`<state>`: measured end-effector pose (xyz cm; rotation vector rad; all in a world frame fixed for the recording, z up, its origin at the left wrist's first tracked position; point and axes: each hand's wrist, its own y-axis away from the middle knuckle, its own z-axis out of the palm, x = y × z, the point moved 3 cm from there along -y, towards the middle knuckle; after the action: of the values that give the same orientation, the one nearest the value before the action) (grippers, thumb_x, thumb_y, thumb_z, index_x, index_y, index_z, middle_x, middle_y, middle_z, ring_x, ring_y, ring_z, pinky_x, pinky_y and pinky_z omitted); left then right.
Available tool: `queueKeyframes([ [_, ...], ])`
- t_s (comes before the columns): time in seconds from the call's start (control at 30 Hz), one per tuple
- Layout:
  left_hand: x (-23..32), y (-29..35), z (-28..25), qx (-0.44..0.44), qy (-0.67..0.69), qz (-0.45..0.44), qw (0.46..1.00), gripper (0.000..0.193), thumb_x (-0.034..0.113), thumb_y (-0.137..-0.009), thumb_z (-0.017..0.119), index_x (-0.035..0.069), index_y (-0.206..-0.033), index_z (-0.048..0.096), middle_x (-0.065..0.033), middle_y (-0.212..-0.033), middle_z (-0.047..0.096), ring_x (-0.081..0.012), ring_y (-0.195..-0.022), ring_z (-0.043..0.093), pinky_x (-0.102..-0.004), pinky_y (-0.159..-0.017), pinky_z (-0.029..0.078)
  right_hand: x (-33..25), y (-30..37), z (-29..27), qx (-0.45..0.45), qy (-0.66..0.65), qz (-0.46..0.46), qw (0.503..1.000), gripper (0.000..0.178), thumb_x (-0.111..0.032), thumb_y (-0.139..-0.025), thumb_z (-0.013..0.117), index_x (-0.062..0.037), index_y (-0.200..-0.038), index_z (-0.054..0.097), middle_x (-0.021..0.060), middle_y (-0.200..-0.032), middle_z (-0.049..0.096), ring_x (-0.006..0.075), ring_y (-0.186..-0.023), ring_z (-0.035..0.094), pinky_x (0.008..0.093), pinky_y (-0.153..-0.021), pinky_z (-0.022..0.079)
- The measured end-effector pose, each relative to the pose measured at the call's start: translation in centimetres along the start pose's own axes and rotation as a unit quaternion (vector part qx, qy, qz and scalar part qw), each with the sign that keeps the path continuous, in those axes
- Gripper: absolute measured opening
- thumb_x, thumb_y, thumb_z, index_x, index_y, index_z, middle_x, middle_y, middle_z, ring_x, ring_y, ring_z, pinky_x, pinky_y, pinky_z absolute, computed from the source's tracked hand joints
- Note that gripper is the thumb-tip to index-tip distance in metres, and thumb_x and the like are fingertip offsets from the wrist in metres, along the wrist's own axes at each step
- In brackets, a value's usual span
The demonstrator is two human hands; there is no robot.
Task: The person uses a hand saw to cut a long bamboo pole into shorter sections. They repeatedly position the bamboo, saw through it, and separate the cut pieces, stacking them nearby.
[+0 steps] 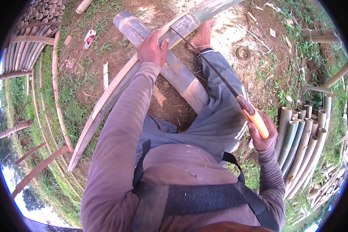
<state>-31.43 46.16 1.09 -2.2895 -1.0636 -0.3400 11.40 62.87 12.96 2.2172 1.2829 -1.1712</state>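
A long split bamboo pole [104, 102] runs slantwise from the lower left to the top right. My left hand [152, 50] is closed over its upper edge, near the middle of the length. Beneath it, crossing the other way, lies a thicker bamboo pole [181, 77] on the ground, with its near end against my leg. In my right hand [265, 133] is the orange handle of a handsaw [257, 120]. The thin dark blade slants up and left, and its tip meets the split pole just right of my left hand. My bare foot [203, 36] is beside the poles.
Upright cut bamboo lengths [301, 139] stand at the right. Stacked bamboo [34, 34] lies on a rack at the upper left, near a bamboo rail [56, 89]. Pale sawdust [230, 42] covers the soil beyond my foot. A red-and-white packet [90, 38] lies on the grass.
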Motion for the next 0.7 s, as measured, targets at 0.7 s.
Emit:
queueKeyframes([
  [0.7,-6.1,10.9,-18.9,-0.208,0.0,-0.02,0.978,0.055,0.028,-0.102,0.067,0.02,-0.155,0.053,-0.0216,-0.111,0.067,-0.0445,-0.097,0.069,-0.052,-0.085,0.057,-2.4,1.6,4.2,0.153,-0.248,0.139,0.947,0.057,-0.034,-0.099,0.077,0.009,-0.134,0.063,0.014,-0.113,0.071,0.0169,-0.092,0.07,0.03,-0.076,0.062],
])
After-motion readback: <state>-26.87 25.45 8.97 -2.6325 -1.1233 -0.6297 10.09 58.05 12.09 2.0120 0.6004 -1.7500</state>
